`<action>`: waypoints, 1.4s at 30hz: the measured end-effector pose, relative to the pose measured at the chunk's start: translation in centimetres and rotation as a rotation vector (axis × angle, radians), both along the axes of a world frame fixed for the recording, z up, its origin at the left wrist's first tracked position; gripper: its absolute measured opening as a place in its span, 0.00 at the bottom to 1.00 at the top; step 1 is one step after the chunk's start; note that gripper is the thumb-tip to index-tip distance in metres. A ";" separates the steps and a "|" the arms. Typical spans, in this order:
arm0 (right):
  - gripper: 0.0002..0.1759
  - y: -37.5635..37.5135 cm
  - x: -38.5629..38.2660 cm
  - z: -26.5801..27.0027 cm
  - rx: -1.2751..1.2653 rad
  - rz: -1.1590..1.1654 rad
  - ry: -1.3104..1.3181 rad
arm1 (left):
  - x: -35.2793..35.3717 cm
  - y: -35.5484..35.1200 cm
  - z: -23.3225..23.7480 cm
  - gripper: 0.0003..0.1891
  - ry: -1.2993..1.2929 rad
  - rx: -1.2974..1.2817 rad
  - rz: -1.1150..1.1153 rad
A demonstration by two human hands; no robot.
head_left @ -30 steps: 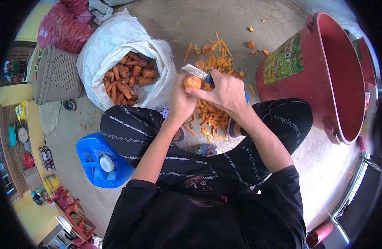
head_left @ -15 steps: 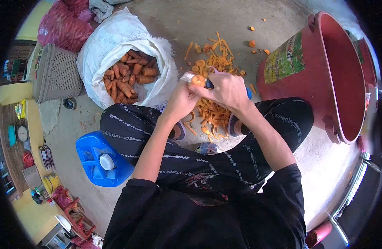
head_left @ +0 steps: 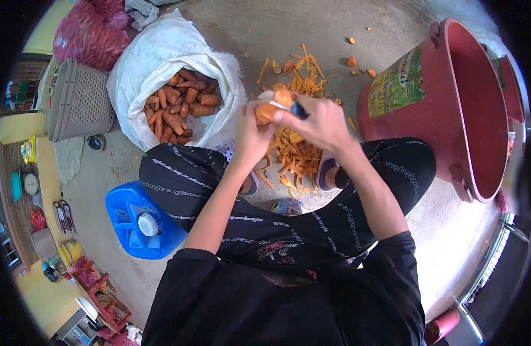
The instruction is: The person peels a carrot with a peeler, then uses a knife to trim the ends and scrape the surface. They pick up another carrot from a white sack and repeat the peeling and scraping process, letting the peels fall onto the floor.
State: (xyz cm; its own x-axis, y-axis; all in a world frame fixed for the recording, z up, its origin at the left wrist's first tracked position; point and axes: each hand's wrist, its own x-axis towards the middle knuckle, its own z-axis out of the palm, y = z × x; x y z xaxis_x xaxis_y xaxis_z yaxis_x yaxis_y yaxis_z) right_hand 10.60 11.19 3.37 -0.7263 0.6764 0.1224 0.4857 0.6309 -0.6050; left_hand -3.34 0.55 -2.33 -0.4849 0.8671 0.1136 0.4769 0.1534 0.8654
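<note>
In front of my shins, my left hand is closed around a peeled orange carrot. My right hand grips a small bladed tool with a dark blue part, and its thumb presses toward the carrot. A round orange carrot piece shows at the blade, just beyond the carrot. The tool's exact kind is blurred and partly covered by fingers. Below both hands lies a heap of orange peelings on the floor between my feet.
A white sack of unpeeled carrots stands at left, beside grey plastic baskets. A large red tub leans at right. The blue jerrycan sits by my left knee. Carrot bits lie scattered beyond the heap.
The carrot in my left hand has turned, showing its side, and an orange piece now stands apart from it at the blade. My right hand has shifted slightly to the right and down.
</note>
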 end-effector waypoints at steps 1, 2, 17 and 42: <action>0.38 0.4 0.1 -0.3 -0.078 -0.062 -0.003 | -0.1 0.0 -0.3 0.21 0.143 -0.030 0.016; 0.38 0.9 0.2 -0.6 -0.154 -0.124 -0.005 | -0.2 0.0 -0.5 0.22 0.287 -0.060 0.031; 0.28 2.8 0.6 -16.1 -0.399 -0.083 -0.752 | 0.1 1.2 -5.5 0.25 -0.862 -0.631 -0.050; 0.40 9.3 -4.2 -35.1 -0.874 -1.259 -0.292 | 1.7 5.6 -12.3 0.18 -1.879 -0.108 0.346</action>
State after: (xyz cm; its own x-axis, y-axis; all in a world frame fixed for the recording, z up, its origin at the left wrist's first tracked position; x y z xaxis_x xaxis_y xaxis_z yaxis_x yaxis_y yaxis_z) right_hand 6.41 20.54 -31.77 0.4149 0.6283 -0.6580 0.5729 -0.7423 -0.3475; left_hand -1.59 6.11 -14.67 -0.0292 0.6861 -0.7269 -0.9851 0.1034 0.1371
